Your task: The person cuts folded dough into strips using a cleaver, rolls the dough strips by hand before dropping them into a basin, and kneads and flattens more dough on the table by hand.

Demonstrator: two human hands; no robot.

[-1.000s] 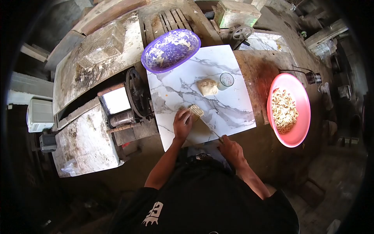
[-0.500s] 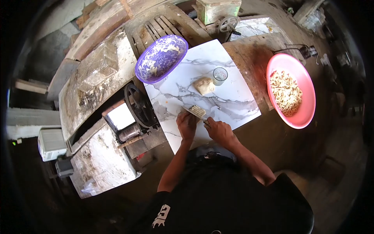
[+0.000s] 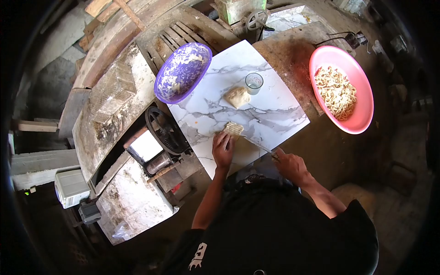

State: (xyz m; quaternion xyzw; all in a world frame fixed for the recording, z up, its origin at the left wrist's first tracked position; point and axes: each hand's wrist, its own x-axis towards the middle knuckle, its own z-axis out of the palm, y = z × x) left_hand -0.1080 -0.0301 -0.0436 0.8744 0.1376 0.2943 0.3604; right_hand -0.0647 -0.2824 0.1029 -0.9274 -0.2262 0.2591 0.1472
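Observation:
A small ridged slab of pale dough (image 3: 234, 129) lies on the marble-patterned board, near its front edge. My left hand (image 3: 223, 150) grips the slab's near left side with the fingertips. In my right hand (image 3: 292, 167) is the handle of a knife (image 3: 259, 145). Its blade points left toward the slab, with the tip close to the slab's right side; whether they touch I cannot tell. Farther back on the board rests a smooth lump of dough (image 3: 237, 97), beside a clear drinking glass (image 3: 254, 84).
A purple basin (image 3: 182, 73) smeared with dough overlaps the board's (image 3: 275, 103) back left corner. To the right, a pink basin (image 3: 364, 103) holds many short dough strips. A machine with a dark wheel (image 3: 161, 130) stands left of the board, close to my left arm.
My right hand has drawn the knife away to the right, from over the slab to beside it. My left hand stays at the slab. The whole view has shifted slightly.

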